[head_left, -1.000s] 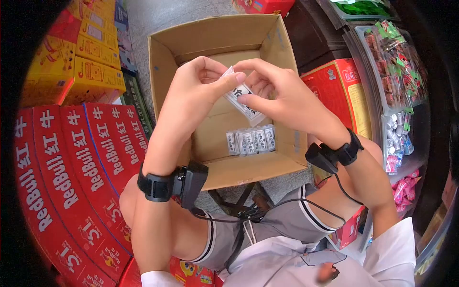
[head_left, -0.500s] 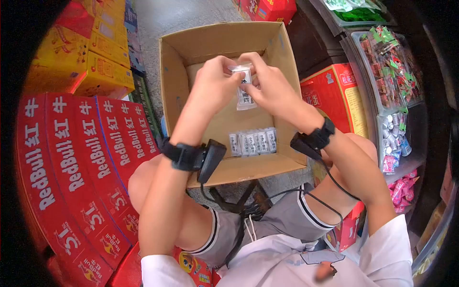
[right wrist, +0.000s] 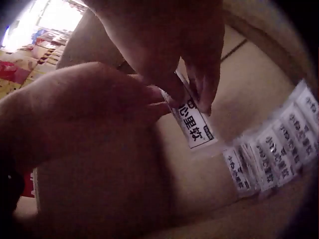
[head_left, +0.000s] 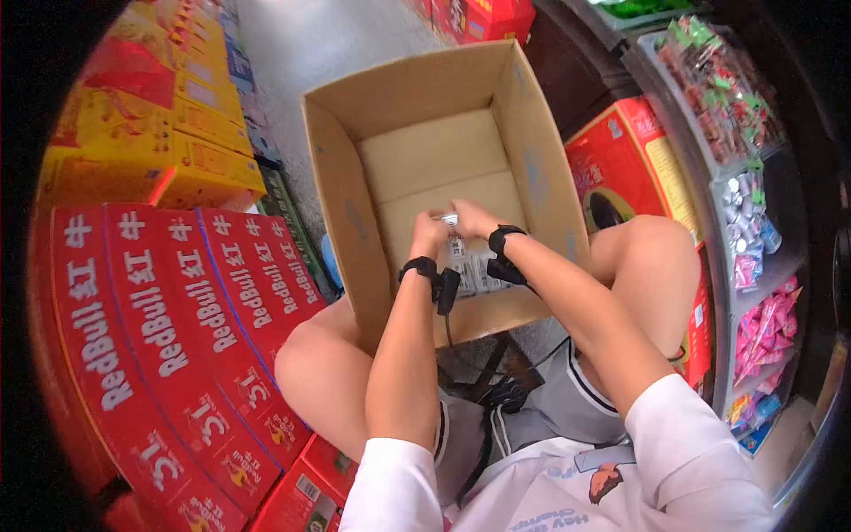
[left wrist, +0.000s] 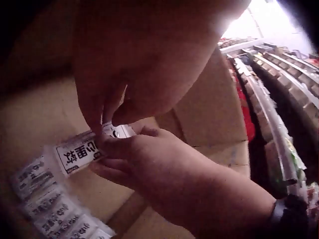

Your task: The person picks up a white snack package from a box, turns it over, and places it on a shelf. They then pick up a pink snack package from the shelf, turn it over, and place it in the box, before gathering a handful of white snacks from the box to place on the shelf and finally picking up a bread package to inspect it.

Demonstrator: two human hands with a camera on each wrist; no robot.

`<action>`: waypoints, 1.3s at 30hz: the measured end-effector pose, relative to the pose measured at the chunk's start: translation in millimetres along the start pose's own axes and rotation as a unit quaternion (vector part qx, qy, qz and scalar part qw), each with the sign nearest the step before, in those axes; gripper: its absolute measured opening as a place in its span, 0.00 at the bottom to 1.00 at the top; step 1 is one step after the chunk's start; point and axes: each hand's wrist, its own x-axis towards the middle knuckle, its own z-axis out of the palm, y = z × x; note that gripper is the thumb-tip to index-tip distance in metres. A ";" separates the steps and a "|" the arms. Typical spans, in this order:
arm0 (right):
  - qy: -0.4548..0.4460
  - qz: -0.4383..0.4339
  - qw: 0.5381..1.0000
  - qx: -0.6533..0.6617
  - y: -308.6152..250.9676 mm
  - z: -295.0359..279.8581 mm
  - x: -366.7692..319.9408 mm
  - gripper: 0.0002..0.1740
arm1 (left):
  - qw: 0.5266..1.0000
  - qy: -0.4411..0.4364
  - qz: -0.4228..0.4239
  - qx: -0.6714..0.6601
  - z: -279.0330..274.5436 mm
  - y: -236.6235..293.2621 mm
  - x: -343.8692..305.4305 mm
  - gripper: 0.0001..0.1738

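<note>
Both low in carton: left hand, right hand pinch sachet by top edge; I reckon lining it beside packed row.

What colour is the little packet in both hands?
The packet is white with black characters; the right wrist view shows it best.

I sat in a small shop: stacked RedBull cartons, yellow drink cases and shelves of wrapped sweets crowded around my cardboard box.

Head cam bright, fisheye vignette; wrist cams dim, blurry, backlit.
</note>
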 end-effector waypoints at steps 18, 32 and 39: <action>-0.027 -0.066 0.938 -0.338 36.9 94.0 -28.3 0.12 | 0.955 -0.088 -0.261 -0.109 25.6 -173.3 -1.9 0.26; -0.100 -0.063 0.987 -0.113 -51.5 -46.4 -44.4 0.13 | 0.987 -0.156 -0.034 -0.024 1.6 -90.9 64.5 0.23; 0.305 -0.200 0.917 -0.164 -99.6 -191.2 -162.0 0.10 | 0.936 -0.209 0.255 -0.120 70.4 200.4 -114.0 0.22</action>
